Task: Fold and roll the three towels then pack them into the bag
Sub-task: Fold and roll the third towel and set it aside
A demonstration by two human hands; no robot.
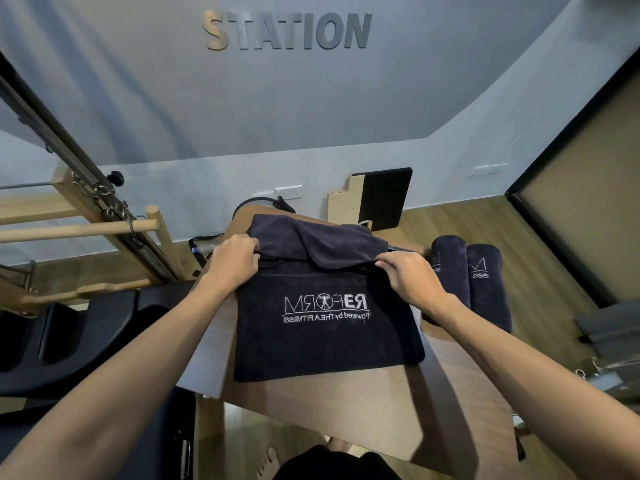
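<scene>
Both hands grasp the far folded edge of one dark navy terry towel (pixel 325 327): left hand (pixel 235 261) pinches the fold at its left end, fingers curled over the cloth; right hand (pixel 408 277) pinches it at the right end, thumb and fingers closed on the fabric.

Wooden table (pixel 426 410), brown top: bears the towels and reaches toward the grey wall.

Dark navy terry towel, flat portion: lies on the table top directly before the person, white embroidered logo and a line of lettering facing up, reading mirrored in this view. Far portion is doubled back toward the person in a loose flap, its edge lifted by both hands.

Black padded exercise equipment with a pale wooden frame (pixel 69 341): stands left of the table; springs and a wooden bar rise behind it.

Two rolled dark navy towels (pixel 471 282): lie side by side, touching, at the table's right edge, just beyond the right hand, with part of the white lettering showing on each.

Raised wall lettering (pixel 287 31): reads "STATION", upper centre.
</scene>
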